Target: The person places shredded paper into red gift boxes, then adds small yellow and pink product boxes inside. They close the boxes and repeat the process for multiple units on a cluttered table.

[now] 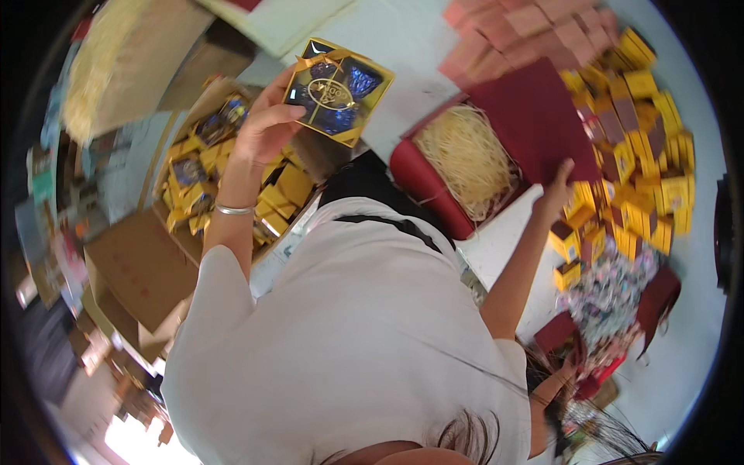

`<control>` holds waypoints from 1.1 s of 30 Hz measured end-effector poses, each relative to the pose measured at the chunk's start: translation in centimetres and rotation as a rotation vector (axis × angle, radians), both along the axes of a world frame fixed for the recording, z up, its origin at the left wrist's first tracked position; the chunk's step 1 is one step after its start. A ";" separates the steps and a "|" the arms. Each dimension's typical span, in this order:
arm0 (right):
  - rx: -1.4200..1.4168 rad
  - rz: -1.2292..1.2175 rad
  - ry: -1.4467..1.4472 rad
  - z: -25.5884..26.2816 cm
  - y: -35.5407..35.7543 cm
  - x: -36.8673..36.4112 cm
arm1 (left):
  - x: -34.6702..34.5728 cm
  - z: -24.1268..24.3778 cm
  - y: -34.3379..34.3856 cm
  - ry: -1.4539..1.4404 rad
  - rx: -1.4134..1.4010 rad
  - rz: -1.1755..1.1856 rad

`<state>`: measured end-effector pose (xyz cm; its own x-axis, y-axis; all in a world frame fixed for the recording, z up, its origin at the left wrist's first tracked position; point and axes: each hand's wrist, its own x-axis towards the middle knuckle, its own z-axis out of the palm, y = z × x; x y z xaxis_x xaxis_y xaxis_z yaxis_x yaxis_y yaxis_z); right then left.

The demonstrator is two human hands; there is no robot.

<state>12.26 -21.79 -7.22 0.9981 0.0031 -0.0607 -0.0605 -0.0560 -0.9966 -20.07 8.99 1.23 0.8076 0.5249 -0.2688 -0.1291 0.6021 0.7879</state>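
My left hand [270, 122] grips one side of a small gold-edged chocolate box [340, 93], raised above a carton. The box has a clear window, an orange-gold ribbon and blue foil-wrapped pieces inside. My right hand [557, 189] holds the edge of the dark red lid [532, 122] of a red gift box [427, 192]. That box lies tilted in the view with its lid swung back, and pale shredded paper filler [465, 157] fills its inside. My fingers behind the lid are partly hidden.
An open carton [186, 244] of gold boxes stands at left, near another carton [133, 267] and a large bag of shredded filler [110, 70]. Pink boxes [523, 29], many yellow boxes [639, 197] and small wrapped pieces [616, 290] cover the right side. Another person's hand [561, 375] is at lower right.
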 end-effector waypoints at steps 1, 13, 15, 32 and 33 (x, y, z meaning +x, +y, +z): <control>0.030 -0.006 0.034 0.5 0.4 -0.2 | 2.2 -0.8 -0.7 -0.086 -0.068 -0.078; 0.112 0.065 -0.150 0.9 0.1 -0.6 | 24.2 0.0 -7.4 0.033 0.861 -1.067; -0.122 -0.015 -0.246 1.8 -0.7 -1.7 | 27.0 -1.3 -7.9 0.058 1.090 -1.180; 0.071 0.541 0.602 -1.8 4.0 -9.1 | 26.1 -2.6 -5.5 -0.042 1.386 -1.038; 0.132 0.499 0.628 -2.2 4.2 -9.6 | 26.0 -3.0 -4.8 -0.063 1.484 -1.005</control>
<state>2.66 -17.58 -9.44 0.6572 0.4852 -0.5768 -0.6092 -0.1088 -0.7855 5.91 4.20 -1.81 0.9263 -0.3749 -0.0367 -0.2450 -0.6736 0.6974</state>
